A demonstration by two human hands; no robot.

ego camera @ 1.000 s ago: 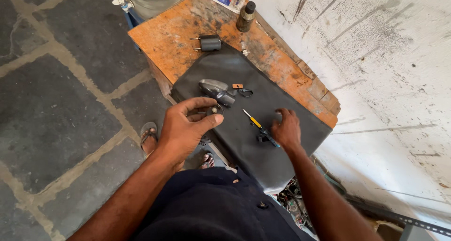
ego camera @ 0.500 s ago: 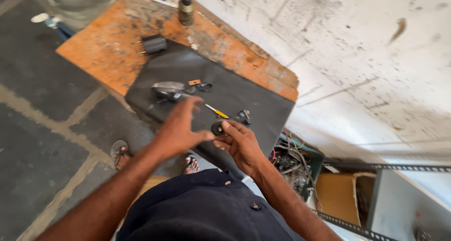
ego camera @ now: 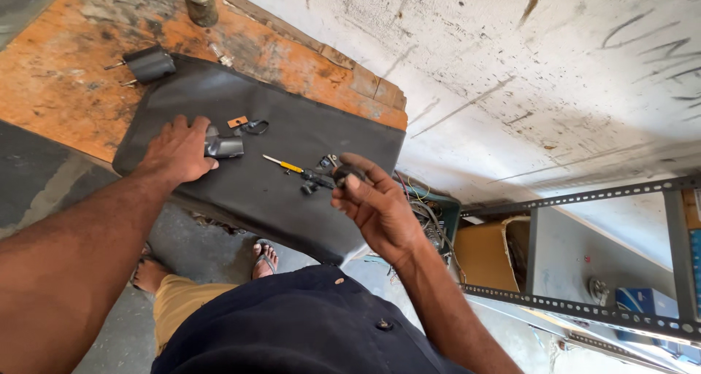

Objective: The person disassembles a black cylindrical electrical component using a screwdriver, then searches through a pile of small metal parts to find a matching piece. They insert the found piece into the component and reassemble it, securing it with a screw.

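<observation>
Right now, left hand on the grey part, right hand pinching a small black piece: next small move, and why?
Probably close the left hand around the grey part and lift it off the black mat. The palm lies flat on the mat with fingertips only touching the part, not gripping it. The right hand already pinches the small black piece above the mat, so only the grey part is ungrasped.
</observation>
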